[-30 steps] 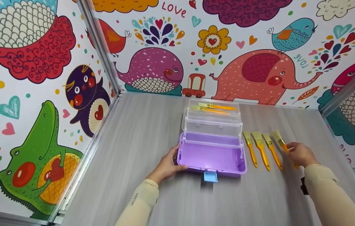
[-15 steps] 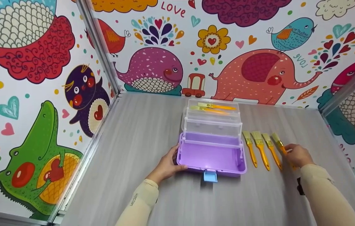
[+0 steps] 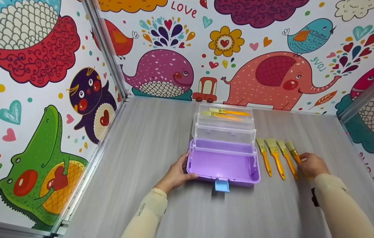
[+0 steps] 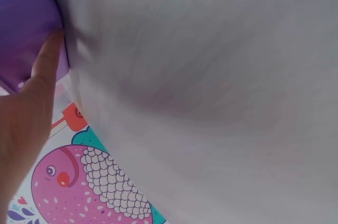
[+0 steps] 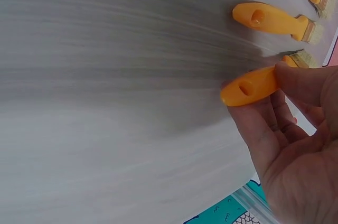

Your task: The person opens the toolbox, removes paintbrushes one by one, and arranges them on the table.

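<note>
A purple toolbox [image 3: 221, 165] stands open on the table, its clear trays [image 3: 225, 133] fanned out behind it and a blue latch [image 3: 222, 186] hanging at the front. My left hand [image 3: 175, 176] holds its front left corner, thumb at the rim; the left wrist view has one finger [image 4: 48, 57] along the purple wall. At the right, my right hand [image 3: 313, 164] pinches a paintbrush [image 3: 293, 152] by its orange handle [image 5: 251, 86], bristles pointing away from me. Beside it, three more paintbrushes [image 3: 274, 158] lie in a row, bristles to the back.
Two paintbrushes [image 3: 229, 112] with orange handles lie in the rearmost clear tray. Cartoon-printed walls [image 3: 160, 72] close off the grey table [image 3: 140, 132] at the back and both sides, with metal rails [image 3: 107, 49] at the corners.
My right hand has moved a little left with its paintbrush, bringing the bristles closer to the row. The left hand and the toolbox have stayed put.
</note>
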Tool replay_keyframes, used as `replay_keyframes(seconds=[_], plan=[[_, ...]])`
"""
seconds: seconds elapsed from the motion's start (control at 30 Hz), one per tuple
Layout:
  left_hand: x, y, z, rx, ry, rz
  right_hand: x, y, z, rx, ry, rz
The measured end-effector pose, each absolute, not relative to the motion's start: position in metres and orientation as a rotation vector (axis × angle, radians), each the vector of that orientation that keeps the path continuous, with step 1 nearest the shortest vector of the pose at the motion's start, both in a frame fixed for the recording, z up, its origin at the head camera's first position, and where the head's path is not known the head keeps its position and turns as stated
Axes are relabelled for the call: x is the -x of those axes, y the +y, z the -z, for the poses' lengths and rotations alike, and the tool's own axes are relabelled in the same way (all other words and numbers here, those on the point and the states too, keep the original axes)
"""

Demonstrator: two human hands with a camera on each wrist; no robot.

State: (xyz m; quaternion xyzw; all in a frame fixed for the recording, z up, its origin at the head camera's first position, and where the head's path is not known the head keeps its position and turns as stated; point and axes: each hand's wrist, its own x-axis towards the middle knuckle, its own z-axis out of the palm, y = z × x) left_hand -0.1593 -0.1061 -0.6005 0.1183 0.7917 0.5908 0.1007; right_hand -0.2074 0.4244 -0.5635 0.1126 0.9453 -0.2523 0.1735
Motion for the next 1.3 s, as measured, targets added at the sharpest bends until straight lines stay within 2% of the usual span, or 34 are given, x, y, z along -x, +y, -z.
replay_keyframes(seconds=[1.3], plan=[[0.158,-0.105,0.598,-0.307,2.34,-1.721,0.204,0.427,0.575,-0.355,2.752,0.623]])
